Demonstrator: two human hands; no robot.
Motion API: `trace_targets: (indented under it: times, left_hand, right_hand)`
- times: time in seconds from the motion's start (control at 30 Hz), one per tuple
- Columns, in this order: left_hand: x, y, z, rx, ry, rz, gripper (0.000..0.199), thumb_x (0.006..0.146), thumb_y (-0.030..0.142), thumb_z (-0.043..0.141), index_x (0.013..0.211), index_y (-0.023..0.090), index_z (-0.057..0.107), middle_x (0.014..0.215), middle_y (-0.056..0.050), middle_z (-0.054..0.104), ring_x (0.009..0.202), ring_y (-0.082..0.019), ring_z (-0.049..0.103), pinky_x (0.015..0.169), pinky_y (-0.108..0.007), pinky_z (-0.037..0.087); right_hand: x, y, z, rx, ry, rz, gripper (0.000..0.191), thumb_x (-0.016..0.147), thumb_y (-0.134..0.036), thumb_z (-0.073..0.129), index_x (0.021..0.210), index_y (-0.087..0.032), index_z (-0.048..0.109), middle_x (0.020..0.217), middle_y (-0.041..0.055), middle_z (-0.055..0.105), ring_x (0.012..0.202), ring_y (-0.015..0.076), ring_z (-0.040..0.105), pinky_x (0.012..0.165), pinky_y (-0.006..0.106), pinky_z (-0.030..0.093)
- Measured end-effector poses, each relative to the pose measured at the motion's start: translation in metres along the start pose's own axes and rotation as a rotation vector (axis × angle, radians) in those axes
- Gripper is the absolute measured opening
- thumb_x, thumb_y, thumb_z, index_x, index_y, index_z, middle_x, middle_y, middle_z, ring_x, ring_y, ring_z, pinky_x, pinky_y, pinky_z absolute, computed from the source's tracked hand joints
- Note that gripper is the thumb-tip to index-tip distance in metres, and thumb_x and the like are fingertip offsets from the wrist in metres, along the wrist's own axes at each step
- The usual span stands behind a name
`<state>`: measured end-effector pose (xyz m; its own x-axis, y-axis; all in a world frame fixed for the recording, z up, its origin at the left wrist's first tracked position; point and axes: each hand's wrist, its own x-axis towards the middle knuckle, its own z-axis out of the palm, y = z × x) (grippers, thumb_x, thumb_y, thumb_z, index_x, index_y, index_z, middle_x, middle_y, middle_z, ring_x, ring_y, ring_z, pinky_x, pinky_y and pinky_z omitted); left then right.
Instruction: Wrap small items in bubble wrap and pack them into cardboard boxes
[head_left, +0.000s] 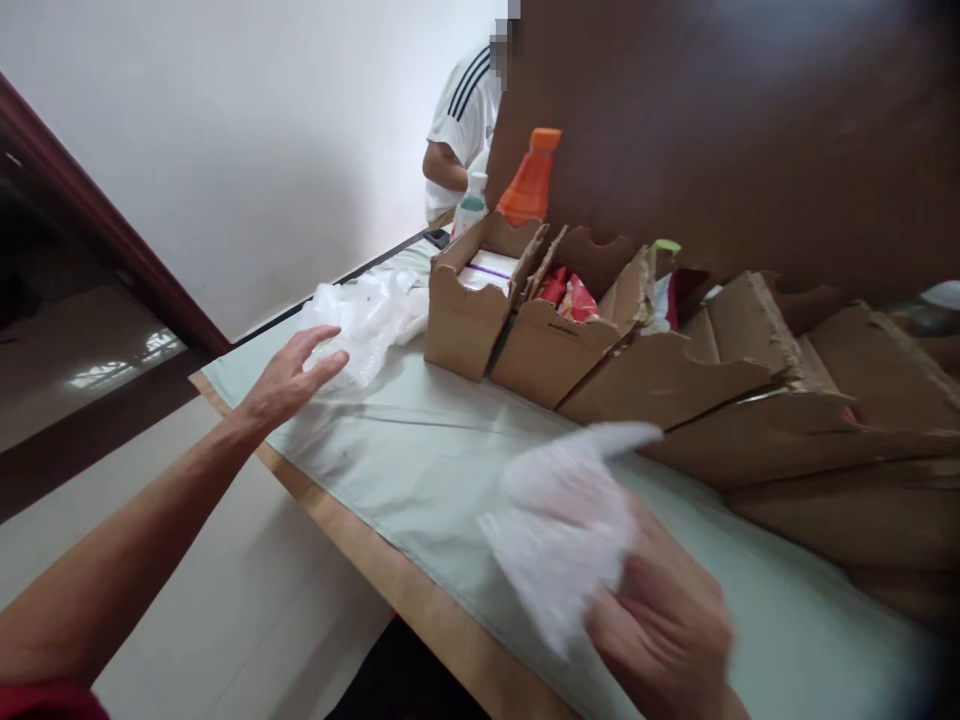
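Note:
My right hand (pixel 667 610) is closed on a crumpled piece of white, translucent bubble wrap (pixel 559 520), held above the table in front of me. Both the wrap and this hand are smeared by motion. My left hand (pixel 292 375) reaches over the far left part of the table with fingers apart, holding nothing. Just beyond its fingers lies a loose heap of clear bubble wrap (pixel 367 315); whether the fingertips touch it I cannot tell.
Cardboard bins (pixel 465 325) stand in a row along the right, holding white boxes (pixel 487 270) and red packets (pixel 574 295). Behind them are an orange bottle (pixel 529 180) and a white-capped bottle (pixel 471 205). A person in a white shirt (pixel 469 110) is at the far end. A pale green cloth (pixel 420 450) covers the table.

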<state>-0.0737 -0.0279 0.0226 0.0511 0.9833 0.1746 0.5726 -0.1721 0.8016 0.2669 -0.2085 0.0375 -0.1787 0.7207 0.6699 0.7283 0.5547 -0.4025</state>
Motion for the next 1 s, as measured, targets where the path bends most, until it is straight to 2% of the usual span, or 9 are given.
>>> trace_targets:
  times: [0.07,0.17,0.3,0.4,0.6,0.77,0.87,0.93,1.0]
  left_hand:
    - [-0.009,0.007,-0.009,-0.283,-0.113,-0.106,0.076,0.078,0.072,0.061,0.133,0.021,0.066,0.141,-0.015,0.066,0.133,-0.039,0.058,0.104,-0.051,0.052]
    - [-0.017,0.011,-0.004,-0.544,-0.297,-0.295,0.079,0.072,0.071,0.066,0.134,0.023,0.065,0.119,-0.014,0.076,0.108,-0.036,0.071,0.082,-0.046,0.059]
    - [-0.026,0.001,0.011,-0.478,-0.275,-0.485,0.055,0.059,0.041,0.079,0.110,0.021,0.072,0.080,-0.004,0.075,0.070,-0.023,0.069,0.061,-0.034,0.053]
    - [-0.031,-0.003,-0.001,-0.494,-0.198,-0.462,0.040,0.060,0.038,0.076,0.097,0.023,0.074,0.085,-0.006,0.076,0.072,-0.024,0.070,0.063,-0.039,0.056]
    - [-0.036,-0.005,-0.024,-0.252,0.078,-0.243,0.050,0.071,0.055,0.073,0.110,0.025,0.071,0.110,-0.011,0.075,0.105,-0.035,0.072,0.083,-0.051,0.062]
    - [0.015,-0.026,-0.017,0.240,0.474,-0.020,0.054,0.086,0.050,0.064,0.136,0.030,0.057,0.146,-0.008,0.057,0.137,-0.033,0.053,0.113,-0.051,0.046]
    - [0.069,-0.043,-0.007,0.348,0.350,-0.102,0.071,0.081,0.044,0.071,0.145,0.021,0.051,0.154,-0.016,0.049,0.148,-0.038,0.041,0.123,-0.052,0.032]
    - [0.097,-0.055,0.004,0.335,0.253,-0.173,0.077,0.078,0.044,0.074,0.147,0.020,0.049,0.149,-0.016,0.056,0.143,-0.038,0.047,0.120,-0.052,0.035]
    - [0.113,-0.067,0.012,0.298,0.271,-0.248,0.071,0.082,0.039,0.068,0.147,0.020,0.048,0.143,-0.014,0.062,0.135,-0.035,0.054,0.115,-0.049,0.041]
  right_hand:
    - [0.039,-0.004,0.039,0.006,-0.064,-0.161,0.016,0.098,-0.013,0.054,0.103,-0.021,0.067,0.125,0.0111,0.072,0.108,0.0212,0.071,0.087,0.035,0.059]
    - [0.082,-0.015,0.097,-0.060,-0.260,-0.355,0.019,0.099,-0.014,0.050,0.092,-0.019,0.067,0.125,0.0101,0.074,0.108,0.0230,0.070,0.086,0.037,0.057]
    - [0.080,-0.017,0.138,0.019,-0.439,-0.389,0.024,0.102,-0.035,0.056,0.112,-0.017,0.068,0.136,0.0135,0.068,0.116,0.0272,0.066,0.095,0.044,0.052]
    - [0.047,0.006,0.141,0.112,-0.360,-0.186,0.043,0.102,-0.049,0.055,0.132,-0.018,0.061,0.141,0.0152,0.065,0.123,0.0271,0.063,0.102,0.045,0.049]
    - [-0.002,0.045,0.142,0.050,-0.306,-0.003,0.033,0.097,-0.030,0.061,0.128,-0.019,0.062,0.134,0.0150,0.069,0.119,0.0290,0.065,0.098,0.047,0.052]
    - [-0.001,0.043,0.146,0.061,-0.324,-0.018,0.032,0.097,-0.025,0.059,0.128,-0.020,0.062,0.133,0.0147,0.069,0.120,0.0289,0.065,0.098,0.048,0.052]
    - [0.002,0.038,0.143,-0.002,-0.322,-0.085,0.047,0.097,-0.029,0.059,0.142,-0.017,0.053,0.145,0.0212,0.059,0.125,0.0326,0.061,0.100,0.052,0.049]
    - [0.003,0.032,0.142,-0.035,-0.318,-0.165,0.056,0.096,-0.033,0.061,0.149,-0.019,0.047,0.154,0.0254,0.047,0.134,0.0365,0.055,0.102,0.057,0.047]
    - [0.003,0.024,0.146,-0.031,-0.367,-0.231,0.060,0.095,-0.036,0.064,0.150,-0.025,0.046,0.159,0.0255,0.040,0.140,0.0389,0.049,0.105,0.060,0.044]
